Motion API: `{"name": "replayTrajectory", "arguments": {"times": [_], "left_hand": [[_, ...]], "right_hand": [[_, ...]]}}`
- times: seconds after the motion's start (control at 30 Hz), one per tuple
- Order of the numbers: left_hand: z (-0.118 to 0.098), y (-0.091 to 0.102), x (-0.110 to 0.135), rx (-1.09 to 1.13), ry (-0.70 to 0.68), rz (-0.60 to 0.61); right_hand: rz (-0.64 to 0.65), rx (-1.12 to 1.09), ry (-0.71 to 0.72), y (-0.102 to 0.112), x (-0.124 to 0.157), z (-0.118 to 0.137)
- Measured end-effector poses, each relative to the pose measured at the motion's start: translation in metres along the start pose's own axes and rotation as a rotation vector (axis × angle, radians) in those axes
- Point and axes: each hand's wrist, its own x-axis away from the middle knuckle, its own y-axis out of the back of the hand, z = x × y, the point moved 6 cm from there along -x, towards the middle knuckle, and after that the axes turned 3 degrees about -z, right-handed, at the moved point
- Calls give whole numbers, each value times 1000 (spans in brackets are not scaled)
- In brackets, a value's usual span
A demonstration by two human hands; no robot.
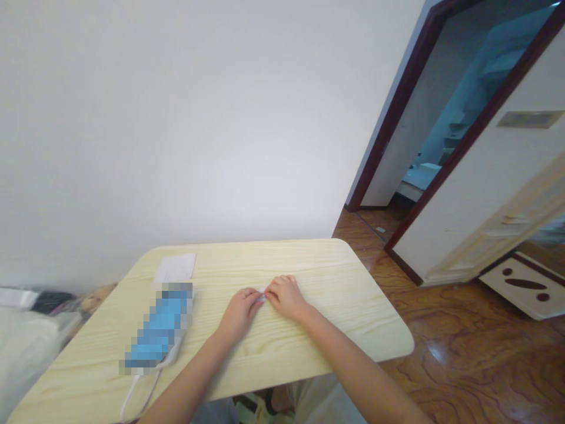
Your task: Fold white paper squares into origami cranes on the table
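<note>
My left hand [239,314] and my right hand [286,297] meet near the middle of a pale wooden table [309,265]. Their fingertips pinch a small white scrap [262,298], mostly hidden by the fingers. Left of my left hand lies a blue item [159,327], blurred into blocks, perhaps a disposable face mask, with a thin white loop [138,391] trailing toward the near edge. A white sheet of paper [174,268] lies beyond it, near the far edge.
The table's far side stands near a white wall [176,129]. At left, white bedding [26,353] and dark items sit beside the table. At right, a polished wooden floor [454,318] leads to an open doorway [445,112] and a cream door [498,235].
</note>
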Motion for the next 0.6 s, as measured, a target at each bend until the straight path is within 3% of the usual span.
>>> {"name": "replayTrajectory", "arguments": {"times": [0.2,0.43,0.6], "left_hand": [[4,3,-6,24,108,-13],[4,0,-8,17,82,-2],[2,-1,-7,-31,64,21]], "right_hand": [[3,-18,-35,-3,-1,-2],[-5,-50,8,-1,4,-3],[3,-33,-54,-5,0,-4]]}}
